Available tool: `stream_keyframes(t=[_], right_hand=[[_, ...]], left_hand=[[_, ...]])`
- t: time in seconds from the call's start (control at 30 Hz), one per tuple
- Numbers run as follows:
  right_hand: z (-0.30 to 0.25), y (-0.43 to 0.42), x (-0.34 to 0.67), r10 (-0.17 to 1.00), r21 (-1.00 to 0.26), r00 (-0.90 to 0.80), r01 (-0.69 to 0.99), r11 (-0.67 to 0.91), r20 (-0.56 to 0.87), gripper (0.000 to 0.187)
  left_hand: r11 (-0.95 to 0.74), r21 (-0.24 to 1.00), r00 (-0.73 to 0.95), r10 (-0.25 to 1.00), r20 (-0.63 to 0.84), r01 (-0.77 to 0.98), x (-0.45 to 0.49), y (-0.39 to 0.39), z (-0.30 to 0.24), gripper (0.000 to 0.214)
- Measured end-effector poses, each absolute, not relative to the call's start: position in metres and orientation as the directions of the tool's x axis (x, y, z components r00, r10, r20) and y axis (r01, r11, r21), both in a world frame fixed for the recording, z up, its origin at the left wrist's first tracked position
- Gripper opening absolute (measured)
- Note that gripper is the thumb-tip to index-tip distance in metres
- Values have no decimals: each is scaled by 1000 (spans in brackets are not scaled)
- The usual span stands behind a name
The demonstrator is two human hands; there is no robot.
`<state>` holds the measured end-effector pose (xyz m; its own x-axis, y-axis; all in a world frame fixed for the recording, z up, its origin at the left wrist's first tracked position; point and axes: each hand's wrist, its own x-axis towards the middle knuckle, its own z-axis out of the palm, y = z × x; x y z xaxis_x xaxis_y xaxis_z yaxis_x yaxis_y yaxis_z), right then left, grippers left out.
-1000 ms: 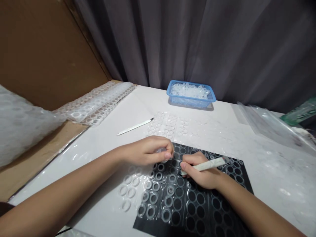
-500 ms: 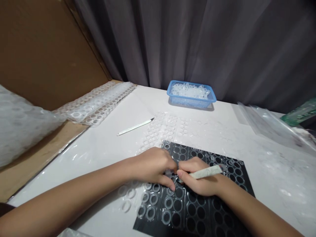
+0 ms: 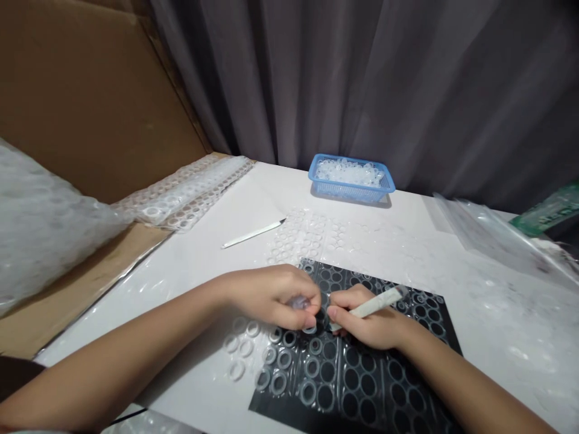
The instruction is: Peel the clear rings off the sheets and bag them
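Note:
A clear plastic sheet of moulded rings [image 3: 294, 367] lies over a black mat [image 3: 407, 374] on the white table. My left hand [image 3: 271, 295] is closed, its fingertips pinching small clear rings [image 3: 299, 302] just above the sheet. My right hand [image 3: 371, 322] is closed round a thin white stick tool [image 3: 375, 305], its tip pointing down at the sheet beside my left fingertips. The two hands almost touch at the mat's upper left part.
A blue basket [image 3: 351, 176] of clear rings stands at the table's back. A second white tool [image 3: 253, 233] lies left of another ring sheet [image 3: 307, 238]. Stacked ring sheets [image 3: 190, 193] and a bag [image 3: 40, 223] sit left; clear bags [image 3: 497, 235] lie right.
My left hand dipped onto the sheet half a second ago and has lifted again with rings pinched in its fingers. My right hand stays put with the tool.

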<state>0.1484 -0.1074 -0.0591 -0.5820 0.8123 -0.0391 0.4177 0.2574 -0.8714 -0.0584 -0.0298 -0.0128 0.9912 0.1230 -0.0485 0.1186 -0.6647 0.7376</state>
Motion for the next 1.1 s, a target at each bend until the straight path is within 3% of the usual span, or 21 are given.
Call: stream_keyframes(t=[0.17,0.43,0.6,0.73,0.87,0.97,1.1], right_hand=[[-62,-111,148,747,-919,-661,338,205,-77,30],[-59,-114,142,742,-839,-670,420,346,-30,29],[-57,-118,142,752,-754,-658,512,410,-38,31],[-55,-117,141,738,-746,-673,513,425,-43,26],[-55,-116,141,732,-738,-680,513,438,-38,25],[-56,-116,142,731,-717,-681,528,455,-38,30],[-58,-116,145,727,-783,-684,481,395,-54,30]], left_hand=[[-836,517,983,146,-109,182,-55,-43,-19,9],[-785,572,971,199,-129,237,-55,-43,-24,13],[-779,511,930,269,-251,363,-45,-53,-26,25],[-796,480,928,288,-237,370,-44,-62,-27,16],[-825,527,978,162,-130,206,-46,-58,-30,13],[-736,672,996,45,-75,84,-50,-47,-26,10],[-571,811,991,44,-126,128,-57,-38,-4,4]])
